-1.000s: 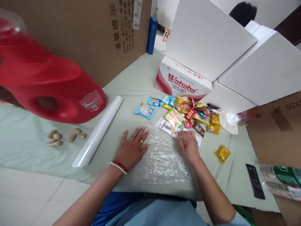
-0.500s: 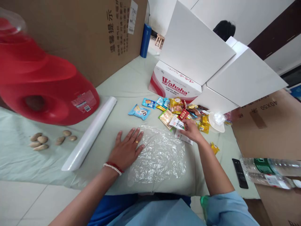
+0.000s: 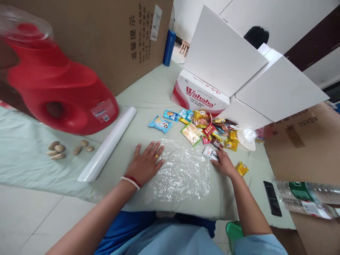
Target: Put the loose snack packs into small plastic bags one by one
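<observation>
Clear film [image 3: 183,175] lay flat, probably steadied by the spread left hand [image 3: 145,163], while the right hand [image 3: 224,163] pinched a white packet [image 3: 209,153].

Background: plain white wall [image 3: 199,12], one thin dark line near top of view; narrow dark strip [image 3: 178,40] along its foot. Small light-brown wooden stool [image 3: 185,44] stands near it. Table under creased pale green cloth [image 3: 26,170]. Lower left: pale grey floor tiles [image 3: 32,216], straight joints. Upper right: flat dark brown panel [image 3: 316,37]. Light diffuse; shadows soft.
</observation>
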Demonstrator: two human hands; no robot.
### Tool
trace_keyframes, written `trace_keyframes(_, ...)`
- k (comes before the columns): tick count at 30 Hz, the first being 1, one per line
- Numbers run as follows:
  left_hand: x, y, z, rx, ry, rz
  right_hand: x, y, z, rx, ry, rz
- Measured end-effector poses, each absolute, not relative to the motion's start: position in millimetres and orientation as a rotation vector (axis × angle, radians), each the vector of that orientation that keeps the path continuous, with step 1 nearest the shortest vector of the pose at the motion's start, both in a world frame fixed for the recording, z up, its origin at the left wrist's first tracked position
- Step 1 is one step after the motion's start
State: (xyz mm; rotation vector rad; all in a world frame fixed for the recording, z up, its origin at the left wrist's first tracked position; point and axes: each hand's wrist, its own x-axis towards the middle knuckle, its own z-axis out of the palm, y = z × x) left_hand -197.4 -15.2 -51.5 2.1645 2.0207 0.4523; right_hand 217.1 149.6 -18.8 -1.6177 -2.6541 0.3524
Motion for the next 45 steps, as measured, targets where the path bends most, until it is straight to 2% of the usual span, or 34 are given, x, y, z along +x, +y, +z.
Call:
trace_keyframes(6,-195,-15,-48,2.139,2.019,0.413,234,126,16,-1.677,-2.370,0.441)
trace_keyframes(11,-195,-15,-47,2.130,2.022,0.373,150,88,35,-1.146,-2.563,0.662)
trace_keyframes(16,-196,-15,-48,2.143,2.031,0.368,74,73,8,-0.965,-2.797,0.671)
trace_keyframes(22,-196,-16,-47,2.162,2.027,0.338,73,74,-25,-0.942,-2.772,0.653)
trace_keyframes(37,-198,-15,-48,2.162,2.055,0.307,88,79,-35,-0.916,-2.657,0.785)
trace_keyframes(45,-196,-15,-48,2.183,2.066,0.254,90,61,-28,-1.089,-2.660,0.547)
